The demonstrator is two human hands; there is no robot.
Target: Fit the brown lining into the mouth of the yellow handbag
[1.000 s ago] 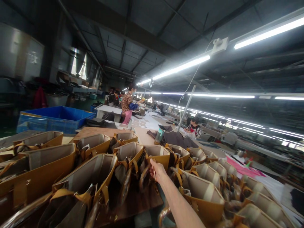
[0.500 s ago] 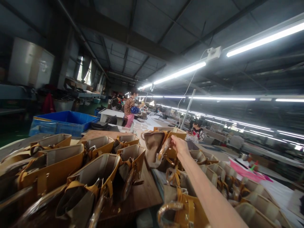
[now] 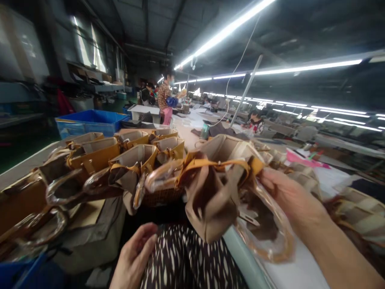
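My right hand [image 3: 287,192] grips a mustard and beige handbag [image 3: 216,180] by its top edge and holds it in the air over my lap. Its plastic-wrapped handles [image 3: 264,237] hang down below it. My left hand [image 3: 135,253] is low near my patterned lap, fingers loosely curled and apart, holding nothing. Several more mustard handbags [image 3: 135,158] stand open in rows on the table [image 3: 21,168] to the left and behind.
A blue crate [image 3: 90,120] sits behind the bags at left. Other people work at tables farther back, one standing [image 3: 165,98] and one seated [image 3: 255,120]. More bags [image 3: 361,216] lie at the right. Pink material [image 3: 300,156] lies on the long table.
My right hand has lifted one handbag out of the rows and pulled it back toward me. My view has dropped, and my left hand has come into sight.
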